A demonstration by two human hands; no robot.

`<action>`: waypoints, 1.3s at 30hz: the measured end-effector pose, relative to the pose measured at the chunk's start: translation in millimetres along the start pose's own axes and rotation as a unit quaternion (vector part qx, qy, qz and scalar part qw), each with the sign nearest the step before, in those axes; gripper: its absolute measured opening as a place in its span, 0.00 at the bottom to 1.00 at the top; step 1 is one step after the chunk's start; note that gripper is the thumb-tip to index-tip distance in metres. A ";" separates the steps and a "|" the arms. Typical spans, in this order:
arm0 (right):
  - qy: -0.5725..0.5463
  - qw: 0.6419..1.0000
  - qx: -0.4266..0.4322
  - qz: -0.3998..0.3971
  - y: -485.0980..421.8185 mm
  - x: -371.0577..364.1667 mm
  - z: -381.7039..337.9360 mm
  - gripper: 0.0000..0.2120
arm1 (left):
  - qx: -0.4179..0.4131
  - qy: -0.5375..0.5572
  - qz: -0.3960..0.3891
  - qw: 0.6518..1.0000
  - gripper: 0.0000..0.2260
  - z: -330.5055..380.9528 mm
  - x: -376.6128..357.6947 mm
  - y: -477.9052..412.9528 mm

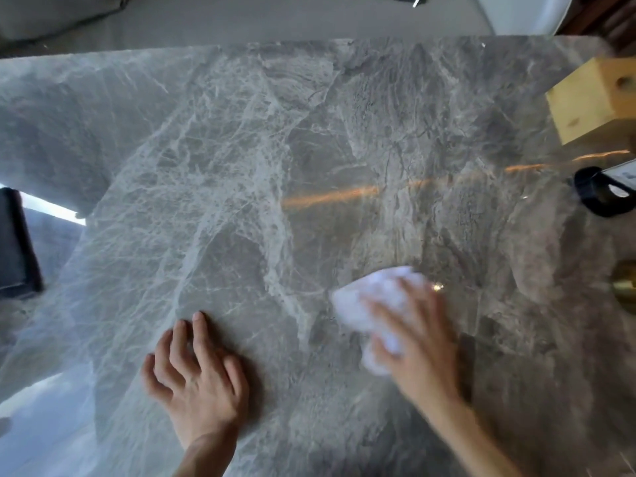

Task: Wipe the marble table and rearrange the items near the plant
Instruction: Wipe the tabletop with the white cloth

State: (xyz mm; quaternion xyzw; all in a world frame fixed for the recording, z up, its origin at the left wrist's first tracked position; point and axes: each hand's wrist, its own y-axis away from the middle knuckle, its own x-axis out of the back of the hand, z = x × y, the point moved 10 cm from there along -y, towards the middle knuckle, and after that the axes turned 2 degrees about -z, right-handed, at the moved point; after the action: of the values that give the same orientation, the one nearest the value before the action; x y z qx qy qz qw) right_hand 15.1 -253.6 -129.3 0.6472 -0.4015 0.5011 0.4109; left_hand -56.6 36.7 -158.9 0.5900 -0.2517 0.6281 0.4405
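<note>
A grey veined marble table point(275, 166) fills the head view. My right hand point(418, 335) lies on a crumpled white cloth point(371, 297) and presses it flat against the marble at the lower right; the hand is motion-blurred. My left hand point(196, 376) rests flat on the tabletop at the lower left, fingers spread and holding nothing. No plant is in view.
At the right edge stand a pale wooden block point(595, 98) with a round hole, a black loop-shaped object point(600, 192) and part of a brass round thing point(626, 287). A dark flat object point(15, 242) sits at the left edge. Beyond the far table edge is a white chair point(523, 12).
</note>
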 end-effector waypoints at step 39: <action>-0.076 0.983 0.165 -0.031 65.6 -8.5 -83.4 0.16 | -0.003 -0.009 -0.031 0.999 0.31 -2.7 -3.2 2.0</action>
State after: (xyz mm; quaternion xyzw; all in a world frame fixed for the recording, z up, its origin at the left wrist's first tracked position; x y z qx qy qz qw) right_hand -74.1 -197.1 -115.7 0.7543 -0.3230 0.4974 0.2817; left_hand -60.0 37.1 -162.0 0.6018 -0.2388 0.6082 0.4592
